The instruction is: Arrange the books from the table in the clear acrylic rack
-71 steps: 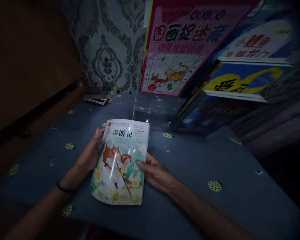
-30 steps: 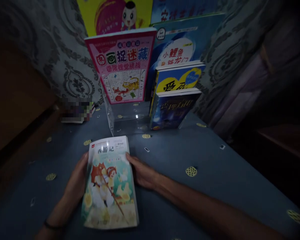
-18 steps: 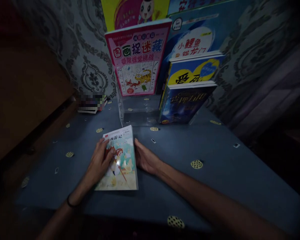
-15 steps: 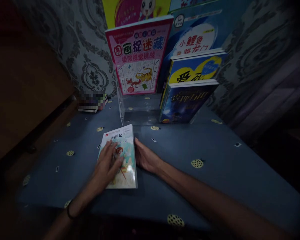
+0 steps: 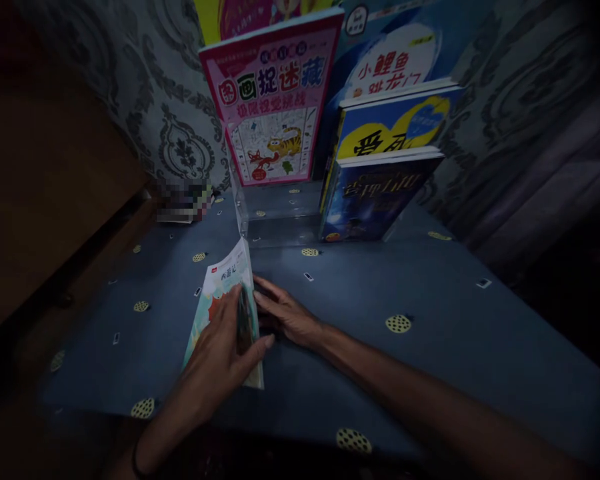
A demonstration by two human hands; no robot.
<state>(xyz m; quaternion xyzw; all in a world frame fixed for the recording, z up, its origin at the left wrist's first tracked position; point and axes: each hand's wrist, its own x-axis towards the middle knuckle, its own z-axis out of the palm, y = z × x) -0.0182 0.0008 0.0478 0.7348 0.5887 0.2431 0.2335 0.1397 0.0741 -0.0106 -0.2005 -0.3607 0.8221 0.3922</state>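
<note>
A thin paperback book (image 5: 220, 283) with a pale teal cover rests on the table, its right side raised and its upper part curved. My left hand (image 5: 220, 360) lies over the cover with fingers stretched and the thumb sticking out past the right edge. A darker pictured strip shows beside those fingers; I cannot tell if it is an inner page or bent cover. At the book's right edge, my right hand (image 5: 287, 317) has its thumb and fingers closed on it. Its fingertips are partly hidden behind the edge.
A clear plastic rack (image 5: 280, 230) stands behind, holding a pink picture book (image 5: 275, 100), a blue and yellow book (image 5: 395, 117) and a dark blue book (image 5: 375, 200). A blurred stack of books (image 5: 183, 203) lies at the back left of the blue patterned tablecloth (image 5: 340, 360).
The book has gone from lying flat to being tilted and curved, its right side up. My right hand has moved left onto its edge, and my left hand has shifted nearer to me.
</note>
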